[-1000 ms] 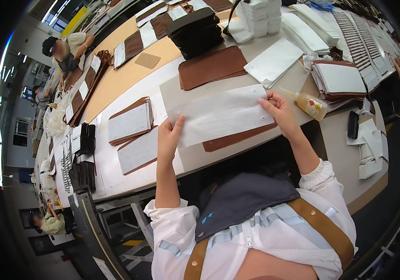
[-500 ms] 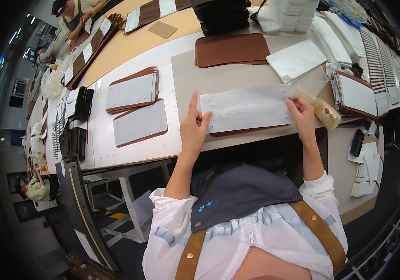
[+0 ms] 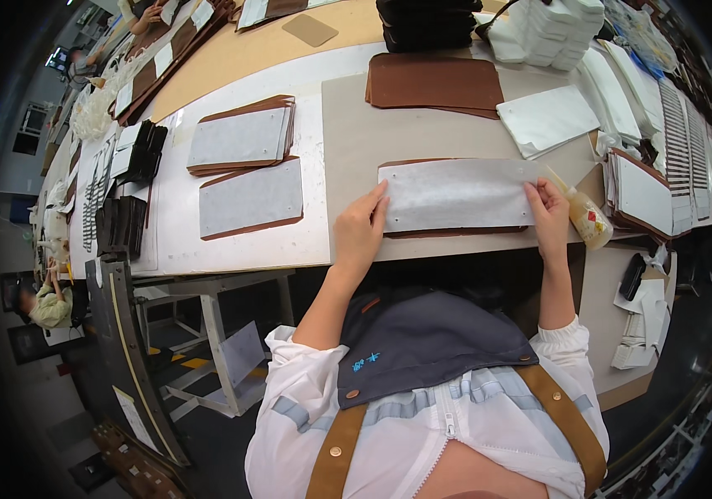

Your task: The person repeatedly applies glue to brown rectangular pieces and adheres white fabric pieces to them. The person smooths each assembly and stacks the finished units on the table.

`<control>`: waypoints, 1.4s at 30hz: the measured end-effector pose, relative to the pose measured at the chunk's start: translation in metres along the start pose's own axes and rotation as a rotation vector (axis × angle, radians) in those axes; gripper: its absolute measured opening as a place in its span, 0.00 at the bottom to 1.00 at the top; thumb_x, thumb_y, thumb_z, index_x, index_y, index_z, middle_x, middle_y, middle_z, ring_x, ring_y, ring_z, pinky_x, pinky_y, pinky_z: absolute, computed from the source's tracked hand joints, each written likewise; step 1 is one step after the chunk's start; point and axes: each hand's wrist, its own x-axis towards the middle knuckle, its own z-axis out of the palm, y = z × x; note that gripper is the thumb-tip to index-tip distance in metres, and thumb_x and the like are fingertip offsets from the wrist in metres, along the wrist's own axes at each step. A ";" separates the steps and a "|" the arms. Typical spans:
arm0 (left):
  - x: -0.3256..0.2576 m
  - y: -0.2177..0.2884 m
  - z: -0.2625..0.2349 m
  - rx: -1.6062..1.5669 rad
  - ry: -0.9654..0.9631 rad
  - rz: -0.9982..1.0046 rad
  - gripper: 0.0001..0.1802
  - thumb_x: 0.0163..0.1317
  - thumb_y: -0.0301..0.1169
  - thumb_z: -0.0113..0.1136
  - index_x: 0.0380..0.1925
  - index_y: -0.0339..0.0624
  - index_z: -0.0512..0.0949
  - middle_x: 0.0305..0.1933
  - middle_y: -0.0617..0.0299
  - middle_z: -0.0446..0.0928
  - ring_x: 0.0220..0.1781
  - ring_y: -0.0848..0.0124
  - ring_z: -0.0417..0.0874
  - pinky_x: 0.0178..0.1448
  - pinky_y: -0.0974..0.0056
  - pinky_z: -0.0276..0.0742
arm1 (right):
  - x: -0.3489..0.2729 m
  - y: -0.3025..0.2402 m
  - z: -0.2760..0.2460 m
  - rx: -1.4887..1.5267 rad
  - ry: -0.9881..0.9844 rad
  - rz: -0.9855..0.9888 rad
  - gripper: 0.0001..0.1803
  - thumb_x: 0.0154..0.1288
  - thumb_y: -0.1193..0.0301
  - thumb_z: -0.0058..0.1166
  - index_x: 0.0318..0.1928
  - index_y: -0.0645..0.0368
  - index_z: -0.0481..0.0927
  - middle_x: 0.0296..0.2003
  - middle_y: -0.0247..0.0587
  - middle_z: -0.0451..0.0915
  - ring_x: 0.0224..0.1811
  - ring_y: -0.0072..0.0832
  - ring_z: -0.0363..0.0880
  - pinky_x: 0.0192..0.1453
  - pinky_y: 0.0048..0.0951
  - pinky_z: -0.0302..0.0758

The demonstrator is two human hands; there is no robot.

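A long pale grey-white sheet (image 3: 460, 195) with small holes near its corners lies over a brown leather panel (image 3: 455, 234), whose edges peek out along the top and bottom. My left hand (image 3: 358, 229) grips the sheet's left end, thumb on top and fingers curled at the edge. At the other end, my right hand (image 3: 549, 218) pinches the sheet between thumb and fingers. Close beside the right hand, a squeeze bottle of yellowish liquid (image 3: 590, 223) lies tilted against the sheet's end.
Beyond the sheet sit a stack of brown panels (image 3: 435, 83) and white sheets (image 3: 547, 121). To the left are two piles of white-faced brown panels (image 3: 239, 137) and black folded pieces (image 3: 141, 151). Another panel stack (image 3: 643, 195) stands at the right. Other people work farther off.
The white sheet has come down flatter over the brown panel. My left index finger, stretched out before, has curled in at the sheet's left edge. The view has shifted slightly.
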 end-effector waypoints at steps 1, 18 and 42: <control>0.000 -0.002 0.001 0.006 0.012 0.015 0.14 0.68 0.28 0.61 0.52 0.41 0.83 0.32 0.50 0.82 0.30 0.55 0.82 0.36 0.57 0.76 | 0.001 0.000 0.001 -0.002 -0.001 0.003 0.10 0.74 0.73 0.54 0.47 0.68 0.81 0.37 0.31 0.85 0.37 0.11 0.78 0.43 0.16 0.73; 0.002 -0.005 0.004 0.073 0.007 0.013 0.15 0.65 0.30 0.64 0.50 0.40 0.84 0.31 0.50 0.83 0.31 0.53 0.83 0.36 0.56 0.76 | 0.008 0.002 0.001 -0.013 -0.034 0.030 0.10 0.74 0.74 0.53 0.47 0.68 0.80 0.39 0.31 0.84 0.39 0.11 0.78 0.44 0.16 0.72; 0.004 0.002 0.002 0.092 -0.064 -0.083 0.17 0.68 0.33 0.63 0.54 0.42 0.84 0.29 0.51 0.82 0.28 0.60 0.80 0.37 0.59 0.76 | -0.002 -0.015 0.010 -0.935 0.055 -0.225 0.12 0.66 0.69 0.60 0.49 0.54 0.85 0.34 0.47 0.86 0.34 0.42 0.85 0.40 0.39 0.79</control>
